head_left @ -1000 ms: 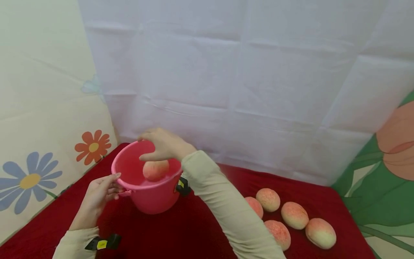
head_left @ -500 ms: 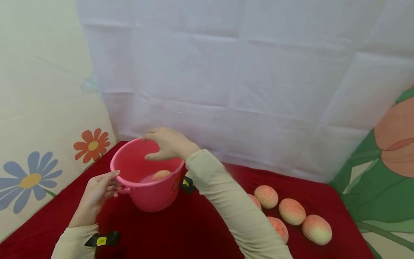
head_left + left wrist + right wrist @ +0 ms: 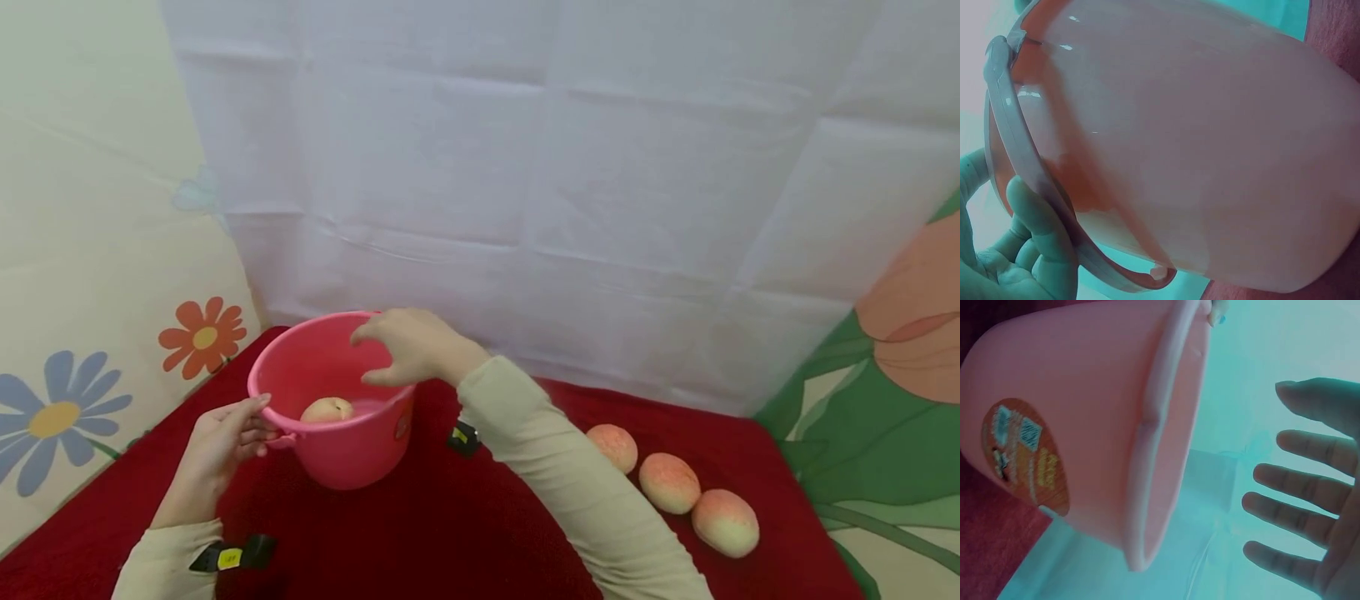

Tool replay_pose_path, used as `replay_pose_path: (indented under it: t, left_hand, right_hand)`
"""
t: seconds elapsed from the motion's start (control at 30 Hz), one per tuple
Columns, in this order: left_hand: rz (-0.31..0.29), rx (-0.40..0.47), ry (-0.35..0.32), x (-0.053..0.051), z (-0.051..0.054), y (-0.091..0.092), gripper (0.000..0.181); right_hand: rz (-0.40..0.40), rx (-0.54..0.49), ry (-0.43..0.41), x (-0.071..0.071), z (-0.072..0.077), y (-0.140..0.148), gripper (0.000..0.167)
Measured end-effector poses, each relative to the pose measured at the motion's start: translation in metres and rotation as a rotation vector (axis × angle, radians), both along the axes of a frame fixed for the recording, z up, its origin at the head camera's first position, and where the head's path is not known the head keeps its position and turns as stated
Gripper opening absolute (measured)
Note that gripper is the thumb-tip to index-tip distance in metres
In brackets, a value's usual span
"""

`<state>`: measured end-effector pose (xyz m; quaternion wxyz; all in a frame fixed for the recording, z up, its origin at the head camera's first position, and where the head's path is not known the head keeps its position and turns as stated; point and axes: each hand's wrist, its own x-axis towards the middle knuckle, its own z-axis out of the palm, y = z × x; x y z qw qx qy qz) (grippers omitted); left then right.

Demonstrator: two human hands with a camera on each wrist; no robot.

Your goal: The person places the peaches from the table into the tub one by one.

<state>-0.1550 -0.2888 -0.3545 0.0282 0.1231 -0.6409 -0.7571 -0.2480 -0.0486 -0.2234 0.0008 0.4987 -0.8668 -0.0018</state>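
A pink plastic bucket (image 3: 348,454) stands upright at the left of the red-covered table. My left hand (image 3: 217,442) pinches its rim on the left side; in the left wrist view, fingers of that hand (image 3: 1041,231) also curl about the bucket's handle (image 3: 1029,144). Inside the bucket lies a peach (image 3: 327,409), partly hidden by the near rim. Over the bucket's right rim hovers my right hand (image 3: 416,346), holding nothing. The right wrist view shows this hand (image 3: 1304,481) with its fingers spread, apart from the bucket (image 3: 1085,406), whose side bears an orange label.
On the right of the red cloth (image 3: 420,542) lie several peaches; one peach (image 3: 670,482) sits between two others. My right sleeve (image 3: 585,492) covers part of that area. A white sheet (image 3: 525,208) hangs behind, and a flowered cloth (image 3: 112,250) hangs at the left.
My right hand has let go of the peach, which dropped into the bucket and now lies farther left. That hand has drawn back to the right. The left hand keeps its grip.
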Motion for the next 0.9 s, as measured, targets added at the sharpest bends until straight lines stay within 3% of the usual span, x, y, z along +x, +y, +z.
replay_pose_path:
  t: [0.4,0.9]
  left_hand:
    - [0.003,0.007,-0.03,-0.001,0.0,-0.005,0.027]
    - [0.014,0.002,-0.004,0.0,-0.006,-0.008,0.029]
  right_hand:
    - [0.041,-0.035,0.007,0.001,-0.011,0.031,0.046]
    - [0.053,-0.06,-0.013,0.007,-0.029,0.065,0.049]
